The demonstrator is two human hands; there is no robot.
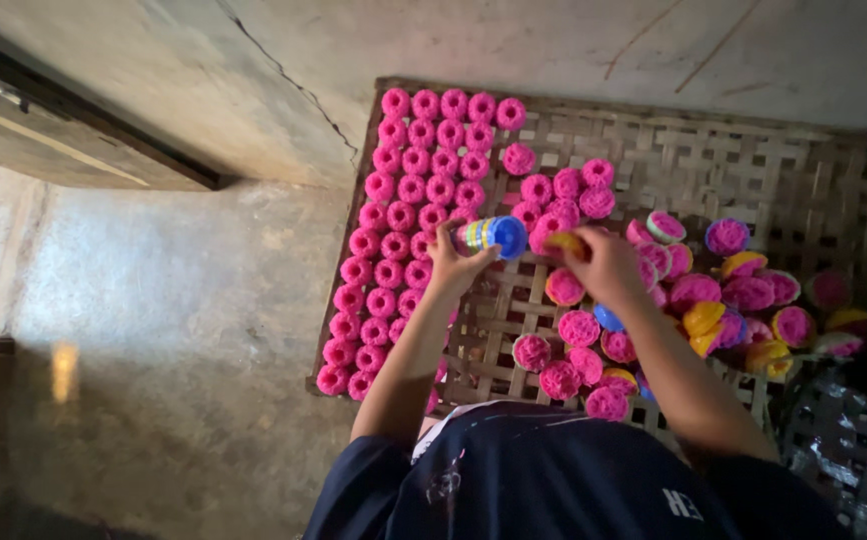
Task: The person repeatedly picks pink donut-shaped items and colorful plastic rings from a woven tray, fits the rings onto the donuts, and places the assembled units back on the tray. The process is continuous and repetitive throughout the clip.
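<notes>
Dark blue shirt cloth (553, 480) is filling the bottom edge, both bare forearms reaching out from it. Loose pink moulded pieces (578, 328) are lying just past it on the woven bamboo tray (753, 170). Beyond those, the left hand (450, 262) is gripping a small bottle with a blue cap (493, 236), while the right hand (603, 262) is pinching a yellow piece (565, 243) beside it. Farther off, neat rows of pink pieces (418, 180) are lining the tray's left side.

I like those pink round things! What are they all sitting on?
The pink round pieces lie on a woven lattice tray. Through its gaps only darkness shows, so what lies beneath the tray cannot be seen. Beside it is grey floor.
</notes>
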